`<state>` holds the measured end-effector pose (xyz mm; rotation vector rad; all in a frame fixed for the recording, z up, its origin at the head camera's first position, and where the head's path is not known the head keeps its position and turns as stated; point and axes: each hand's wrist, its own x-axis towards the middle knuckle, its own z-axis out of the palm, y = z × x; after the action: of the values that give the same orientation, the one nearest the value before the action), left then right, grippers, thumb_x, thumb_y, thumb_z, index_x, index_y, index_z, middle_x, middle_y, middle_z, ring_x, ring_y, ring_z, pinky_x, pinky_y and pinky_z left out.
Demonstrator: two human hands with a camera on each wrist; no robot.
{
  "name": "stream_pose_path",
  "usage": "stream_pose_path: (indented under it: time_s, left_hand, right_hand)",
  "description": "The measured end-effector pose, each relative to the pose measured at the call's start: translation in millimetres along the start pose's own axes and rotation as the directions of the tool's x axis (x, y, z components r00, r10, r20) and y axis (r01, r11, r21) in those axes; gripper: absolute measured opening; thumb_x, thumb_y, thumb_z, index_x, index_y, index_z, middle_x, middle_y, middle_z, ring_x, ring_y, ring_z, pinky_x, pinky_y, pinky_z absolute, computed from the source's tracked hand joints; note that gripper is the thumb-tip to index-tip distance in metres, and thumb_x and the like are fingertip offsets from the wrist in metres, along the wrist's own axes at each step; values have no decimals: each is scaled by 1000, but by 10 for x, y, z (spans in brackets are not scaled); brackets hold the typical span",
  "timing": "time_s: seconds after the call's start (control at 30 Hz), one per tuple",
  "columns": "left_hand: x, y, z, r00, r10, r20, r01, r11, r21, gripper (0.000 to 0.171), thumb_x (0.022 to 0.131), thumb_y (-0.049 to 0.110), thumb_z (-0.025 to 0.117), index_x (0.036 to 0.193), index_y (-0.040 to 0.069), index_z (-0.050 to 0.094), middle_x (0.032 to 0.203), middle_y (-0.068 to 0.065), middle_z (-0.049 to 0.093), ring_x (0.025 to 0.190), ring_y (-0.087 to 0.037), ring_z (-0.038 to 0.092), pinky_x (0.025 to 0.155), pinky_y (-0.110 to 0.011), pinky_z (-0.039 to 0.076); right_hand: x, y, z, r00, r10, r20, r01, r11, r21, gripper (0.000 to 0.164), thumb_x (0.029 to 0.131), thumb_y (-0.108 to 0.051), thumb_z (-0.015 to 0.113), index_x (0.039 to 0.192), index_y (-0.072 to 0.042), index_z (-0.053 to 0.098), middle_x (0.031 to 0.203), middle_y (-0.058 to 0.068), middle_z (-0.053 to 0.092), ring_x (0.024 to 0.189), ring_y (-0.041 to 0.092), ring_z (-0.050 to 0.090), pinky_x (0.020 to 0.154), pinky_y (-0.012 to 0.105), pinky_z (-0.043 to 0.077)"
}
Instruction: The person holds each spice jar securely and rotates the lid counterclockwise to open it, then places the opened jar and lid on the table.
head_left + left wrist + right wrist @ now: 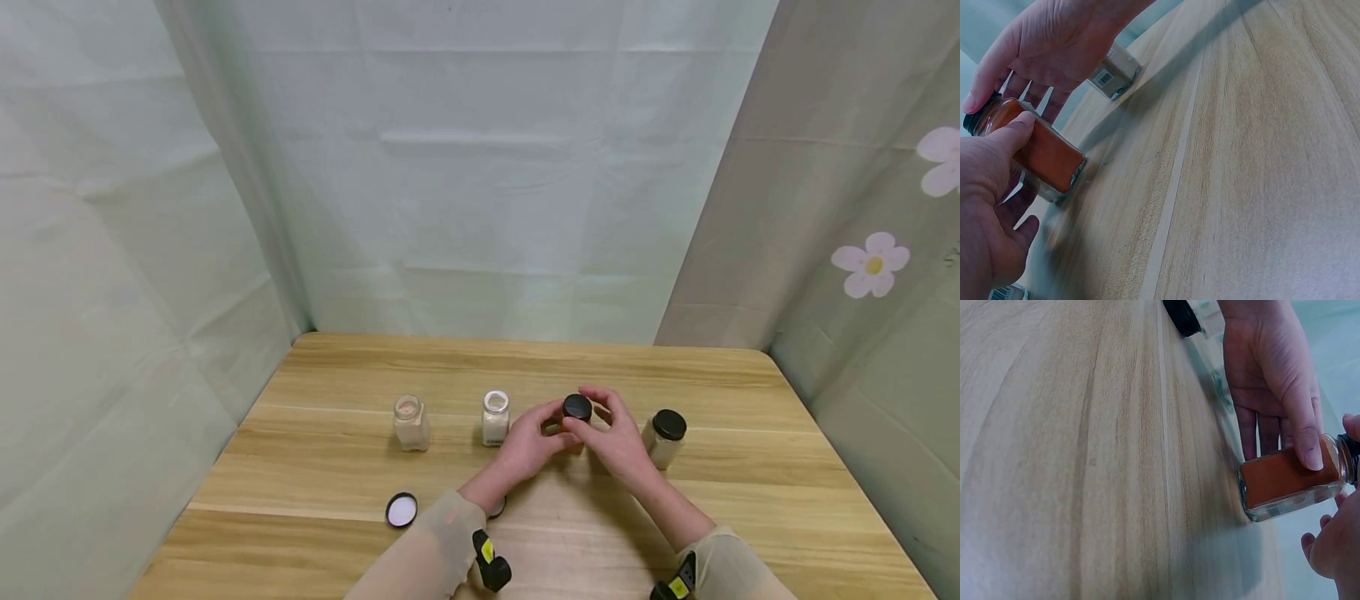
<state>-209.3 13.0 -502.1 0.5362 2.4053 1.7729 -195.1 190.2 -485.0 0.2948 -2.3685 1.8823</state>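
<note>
Pale sheeting [495, 200] behind, wood-grain desk [585, 550] below. Left grip [528, 439]: wrapped about the glass of red-filled jar [1050, 156], thumb on its face. Right grip [618, 439]: narrow, pinching black lid [577, 406] of same jar. Jar near upright between both, right of centre over desk; cannot tell whether base touches wood.

Probably lid-turning in hand. For good work: hold glass firmly, well below the rim; keep jar upright; turn lid evenly, no prying; if loose, lift straight up to spare the powder.

Count. Jars, four: two capped, namely red-filled one plus pale-filled jar [662, 440] near right grip; two uncapped, namely tan-filled jar [412, 427] farthest left and white-filled jar [496, 423] just beside left grip. Loose lids, two: white-lined lid [402, 510], lining up; second loose lid [497, 507], partly hidden by left sleeve [446, 533].
</note>
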Motion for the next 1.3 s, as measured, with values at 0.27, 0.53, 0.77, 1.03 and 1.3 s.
stream_pose_path:
  time_s: [0.27,0.53,0.77,1.03,1.3]
  left_hand:
    - [2,-12,10,1000,0,0,0,1000,-7,52,91,26,81,140,22,64,120,5,67,121,-15,60,105,-38,47]
    - [1,-5,15,1000,3,-5,-3,1000,-1,50,91,27,80,139,23,65,119,5,68,120,-15,61,104,-39,47]
    - [5,-12,15,1000,10,1,-10,1000,-5,48,91,28,80,137,24,66,115,7,67,119,-14,61,104,-39,48]
    - [8,-20,11,1000,15,4,-15,1000,-2,45,91,28,80,135,25,67,111,9,66,118,-13,61,101,-36,49]
    - [3,-6,3,1000,-14,-1,14,1000,11,50,90,30,81,138,26,65,112,10,64,119,-12,61,102,-35,48]
  right_hand:
    - [8,12,5,1000,5,-13,-5,1000,29,60,89,-18,83,137,1,52,140,16,52,133,27,43,116,55,25]
    - [17,23,8,1000,-1,-15,1,999,36,58,90,-17,81,136,3,52,144,21,50,135,28,42,116,56,25]
    - [6,3,13,1000,3,-6,-3,999,34,54,91,-18,80,135,-1,54,144,20,50,136,29,42,117,56,25]
    - [-13,-3,18,1000,-16,-9,16,1000,25,50,94,-16,77,136,0,56,142,15,54,138,30,42,117,57,25]
    - [-15,3,9,1000,7,5,-7,1000,11,51,95,-20,76,139,-5,55,146,12,51,141,34,39,115,59,29]
